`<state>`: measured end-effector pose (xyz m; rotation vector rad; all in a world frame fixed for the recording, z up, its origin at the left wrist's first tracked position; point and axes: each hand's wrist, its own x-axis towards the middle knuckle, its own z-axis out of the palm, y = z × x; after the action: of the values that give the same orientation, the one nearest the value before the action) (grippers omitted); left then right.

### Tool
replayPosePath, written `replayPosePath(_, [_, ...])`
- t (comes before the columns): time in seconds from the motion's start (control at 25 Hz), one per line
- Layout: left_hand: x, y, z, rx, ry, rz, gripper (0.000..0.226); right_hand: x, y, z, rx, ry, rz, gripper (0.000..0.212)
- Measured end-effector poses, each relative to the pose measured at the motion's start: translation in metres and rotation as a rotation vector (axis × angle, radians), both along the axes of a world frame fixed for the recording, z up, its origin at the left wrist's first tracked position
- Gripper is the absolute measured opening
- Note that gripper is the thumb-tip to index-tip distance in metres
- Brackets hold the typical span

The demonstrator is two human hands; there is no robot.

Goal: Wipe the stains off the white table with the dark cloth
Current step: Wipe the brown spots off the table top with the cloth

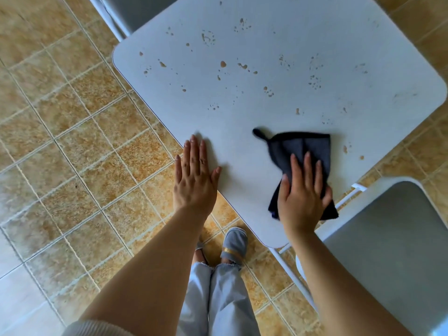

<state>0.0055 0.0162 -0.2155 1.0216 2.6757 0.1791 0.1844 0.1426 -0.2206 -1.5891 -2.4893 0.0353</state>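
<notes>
The white table point(242, 132) fills the upper middle of the view, turned cornerwise to me. Brownish stains point(223, 64) are scattered over its far and middle parts, with a few small ones point(345, 149) near the right edge. A dark cloth point(303, 149) with a small hanging loop lies flat near the table's near right edge. My right hand point(303, 190) presses flat on the cloth's near half, fingers spread. My left hand point(196, 173) lies flat and open on the table's near left edge, holding nothing.
A grey chair seat with a white frame point(388, 238) stands close at the right, touching the table's near corner. Another grey chair point(135, 13) is at the far left. Tan floor tiles point(72, 141) surround the table. My feet point(234, 243) stand by the near corner.
</notes>
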Motion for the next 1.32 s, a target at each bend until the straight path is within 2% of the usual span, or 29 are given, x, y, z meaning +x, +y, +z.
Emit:
replayPosePath(0.08, [0.0, 0.001, -0.001, 0.001, -0.004, 0.002, 0.067, -0.029, 0.024, -0.004, -0.012, 0.063, -0.09, 0.046])
replayPosePath(0.16, [0.001, 0.0, -0.001, 0.007, 0.001, 0.008, 0.066, -0.064, 0.021, -0.004, -0.017, 0.097, -0.092, 0.046])
replayPosePath(0.28, [0.002, 0.0, 0.001, 0.013, 0.018, 0.021, 0.066, -0.073, -0.021, -0.001, -0.014, 0.075, 0.138, 0.047])
replayPosePath(0.4, [0.002, 0.001, 0.001, 0.011, 0.009, 0.012, 0.067, -0.021, -0.05, 0.004, -0.033, 0.005, 0.263, 0.048])
replayPosePath(0.52, [0.001, 0.001, 0.001, 0.017, 0.016, 0.0, 0.068, 0.015, -0.024, 0.002, -0.014, -0.02, 0.114, 0.046])
replayPosePath(0.68, [0.002, 0.002, 0.0, 0.011, 0.02, -0.005, 0.067, -0.035, 0.04, -0.005, -0.025, 0.09, -0.18, 0.047])
replayPosePath(0.76, [0.005, 0.006, 0.0, 0.023, 0.013, 0.03, 0.067, -0.069, 0.044, -0.005, -0.016, 0.118, -0.166, 0.047])
replayPosePath(0.84, [0.01, 0.014, 0.004, 0.045, 0.028, 0.056, 0.067, -0.08, 0.026, -0.005, 0.013, 0.106, -0.036, 0.046])
replayPosePath(0.92, [0.02, 0.025, 0.009, 0.076, 0.051, 0.006, 0.064, -0.062, 0.001, -0.001, 0.023, 0.083, 0.096, 0.046])
replayPosePath(1.0, [0.033, 0.043, 0.012, 0.125, 0.038, -0.038, 0.063, -0.029, -0.013, 0.001, 0.002, 0.065, 0.131, 0.046])
replayPosePath(1.16, [0.039, 0.079, 0.008, 0.152, -0.001, -0.079, 0.063, 0.022, 0.015, 0.003, -0.001, -0.004, -0.003, 0.046])
replayPosePath(1.32, [0.031, 0.111, 0.002, 0.167, 0.02, -0.075, 0.064, -0.002, 0.088, 0.0, -0.003, 0.037, -0.188, 0.048])
